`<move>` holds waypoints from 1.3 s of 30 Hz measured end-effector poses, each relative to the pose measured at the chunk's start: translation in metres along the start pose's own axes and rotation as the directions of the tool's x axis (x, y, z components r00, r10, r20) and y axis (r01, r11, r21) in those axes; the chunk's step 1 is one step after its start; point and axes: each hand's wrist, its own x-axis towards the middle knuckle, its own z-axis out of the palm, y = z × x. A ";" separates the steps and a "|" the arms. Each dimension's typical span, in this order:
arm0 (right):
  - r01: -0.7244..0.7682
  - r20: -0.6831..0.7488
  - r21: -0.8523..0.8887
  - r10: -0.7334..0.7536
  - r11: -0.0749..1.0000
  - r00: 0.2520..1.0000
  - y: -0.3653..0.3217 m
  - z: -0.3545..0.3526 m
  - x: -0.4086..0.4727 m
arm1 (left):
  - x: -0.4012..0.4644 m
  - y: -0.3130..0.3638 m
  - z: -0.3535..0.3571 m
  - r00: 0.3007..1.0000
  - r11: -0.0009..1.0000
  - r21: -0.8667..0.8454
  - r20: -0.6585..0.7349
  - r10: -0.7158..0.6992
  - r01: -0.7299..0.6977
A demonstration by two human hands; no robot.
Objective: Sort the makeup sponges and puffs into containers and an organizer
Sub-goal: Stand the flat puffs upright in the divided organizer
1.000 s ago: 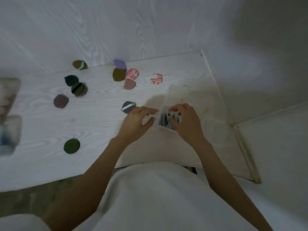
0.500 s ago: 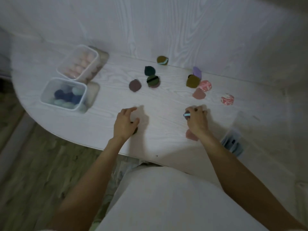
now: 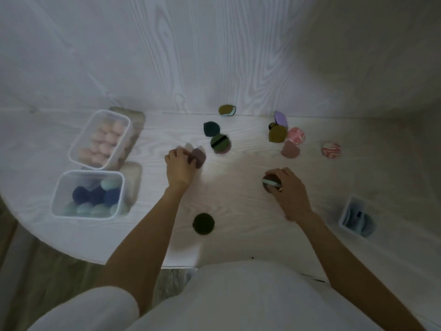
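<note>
Pinching a mauve round soft puff at its near edge, the fingers of the left hand are curled close together; the puff seems half lifted off the white wood-grain table, but blur makes this not sure. The right hand curls its fingers over a dark round puff with a pale green ribbon strap, holding it from the top and the near side.

These puffs look very light, soft and compressible, not fragile, not slippery, so I judge a gentle pinch at the rim or under the strap is enough; squeezing hard only deforms them.

Outward from the hands: a dark green round puff lies alone near the table front, btw. the two forearms. Farther back lie more loose puffs, e.g. a green puff with black strap, an olive puff and a pink marbled puff.

At the left stand two clear plastic containers, one w/ peach sponges, one w/ blue and mint sponges. At the right edge stands a small clear organizer w/ puffs on edge inside.
</note>
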 end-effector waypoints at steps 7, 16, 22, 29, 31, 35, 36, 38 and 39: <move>-0.048 -0.098 0.137 0.062 0.989 0.993 0.000 -0.031 -0.045 | -0.093 0.060 0.000 0.976 0.897 -0.412 0.069 0.207 -0.161; -0.320 -0.381 0.178 0.365 0.931 0.850 0.081 -0.103 -0.144 | -0.187 0.195 0.069 0.763 0.768 -0.497 0.280 0.583 -0.405; -0.394 -0.467 0.251 0.467 0.884 0.751 0.133 -0.144 -0.183 | -0.228 0.269 0.124 0.693 0.743 -0.425 0.302 0.655 -0.517; -0.334 -0.466 0.281 0.432 0.900 0.772 0.164 -0.156 -0.187 | -0.253 0.291 0.163 0.585 0.657 -0.108 0.365 0.725 -0.746; -0.322 -0.442 0.288 0.423 0.902 0.791 0.168 -0.156 -0.184 | -0.259 0.295 0.169 0.525 0.601 -0.028 0.455 0.719 -0.799; -0.294 -0.412 0.311 0.407 0.904 0.815 0.174 -0.154 -0.177 | -0.260 0.300 0.175 0.521 0.614 -0.027 0.500 0.692 -0.789; -0.289 -0.405 0.312 0.401 0.905 0.822 0.175 -0.153 -0.175 | -0.259 0.300 0.175 0.523 0.629 -0.052 0.504 0.687 -0.776; -0.272 -0.386 0.316 0.385 0.909 0.838 0.176 -0.151 -0.172 | -0.256 0.298 0.174 0.517 0.634 -0.079 0.507 0.690 -0.769; -0.263 -0.381 0.313 0.375 0.913 0.845 0.176 -0.150 -0.170 | -0.256 0.297 0.173 0.509 0.624 -0.080 0.502 0.699 -0.778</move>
